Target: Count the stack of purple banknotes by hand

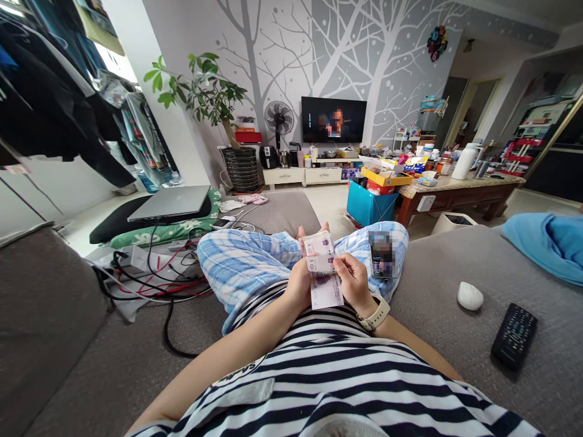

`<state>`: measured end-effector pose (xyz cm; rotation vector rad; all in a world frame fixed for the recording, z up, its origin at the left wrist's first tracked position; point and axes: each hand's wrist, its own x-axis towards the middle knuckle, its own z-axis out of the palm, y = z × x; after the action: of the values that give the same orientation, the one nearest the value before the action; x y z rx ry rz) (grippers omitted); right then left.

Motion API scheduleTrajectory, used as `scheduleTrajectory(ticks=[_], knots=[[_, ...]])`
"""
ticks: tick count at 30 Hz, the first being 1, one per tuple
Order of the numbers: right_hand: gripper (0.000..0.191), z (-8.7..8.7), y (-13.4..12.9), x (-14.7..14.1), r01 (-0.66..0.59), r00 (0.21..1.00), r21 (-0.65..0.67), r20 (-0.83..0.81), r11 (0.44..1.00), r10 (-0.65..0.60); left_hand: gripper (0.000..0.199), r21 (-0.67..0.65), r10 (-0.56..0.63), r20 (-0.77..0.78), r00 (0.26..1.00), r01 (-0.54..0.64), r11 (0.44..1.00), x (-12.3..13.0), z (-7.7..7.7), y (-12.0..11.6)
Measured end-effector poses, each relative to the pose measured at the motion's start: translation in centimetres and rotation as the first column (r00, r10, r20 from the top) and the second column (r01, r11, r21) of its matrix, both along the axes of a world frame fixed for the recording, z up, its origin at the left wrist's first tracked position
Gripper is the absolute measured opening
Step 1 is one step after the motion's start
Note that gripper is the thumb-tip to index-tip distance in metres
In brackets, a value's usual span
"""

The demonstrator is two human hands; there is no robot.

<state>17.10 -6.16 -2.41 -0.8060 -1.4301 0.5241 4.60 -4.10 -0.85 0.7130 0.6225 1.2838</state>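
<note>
Over my lap, both hands are closed on a stack of purplish banknotes (pixel 319 246). My left hand (pixel 300 283) grips the stack from its left side, with most of its fingers hidden behind the notes. On the right, my right hand (pixel 353 280) pinches the edge of the notes between thumb and fingers; a pale watch is on that wrist. One banknote (pixel 327 294) hangs lower than the others, towards my striped shirt. A phone (pixel 381 256) with a lit screen rests on my right thigh, beside my right hand.
On the grey sofa at right lie a white mouse (pixel 470 296), a black remote control (pixel 514 336) and a blue cloth (pixel 546 246). To the left are tangled cables (pixel 168 273) and a closed laptop (pixel 170 203). Ahead stand a blue box (pixel 371 205) and a cluttered table (pixel 460 188).
</note>
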Motion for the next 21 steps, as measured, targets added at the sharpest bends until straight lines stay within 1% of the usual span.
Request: scheduleTrajectory(ticks=[8, 13, 16, 18, 19, 21], knots=[[0.033, -0.08, 0.07, 0.04, -0.018, 1.0, -0.005, -0.015, 1.0, 0.018, 0.027, -0.013, -0.005, -0.005, 1.0, 0.005, 1.0, -0.12, -0.51, 0.39], [0.035, 0.02, -0.06, 0.0, -0.008, 1.0, -0.007, -0.021, 1.0, 0.008, 0.026, -0.017, -0.013, -0.006, 1.0, 0.013, 1.0, -0.17, -0.42, 0.38], [0.037, 0.02, -0.14, -0.04, -0.054, 0.997, -0.013, -0.054, 0.998, 0.054, 0.022, -0.055, 0.026, 0.005, 1.0, -0.026, 0.998, 0.01, -0.22, 0.36], [0.039, -0.06, -0.04, -0.04, -0.083, 0.993, -0.025, -0.088, 0.996, 0.08, 0.024, -0.089, 0.053, 0.008, 0.999, -0.052, 0.995, 0.17, -0.16, 0.4], [0.038, -0.13, 0.06, -0.04, -0.076, 0.992, -0.037, -0.101, 0.996, 0.072, 0.025, -0.102, 0.057, 0.006, 0.998, -0.056, 0.993, 0.23, -0.16, 0.42], [0.037, -0.3, 0.39, 0.0, -0.016, 0.994, -0.07, -0.112, 0.997, 0.008, 0.025, -0.111, 0.057, -0.006, 0.998, -0.057, 0.992, 0.26, -0.2, 0.45]])
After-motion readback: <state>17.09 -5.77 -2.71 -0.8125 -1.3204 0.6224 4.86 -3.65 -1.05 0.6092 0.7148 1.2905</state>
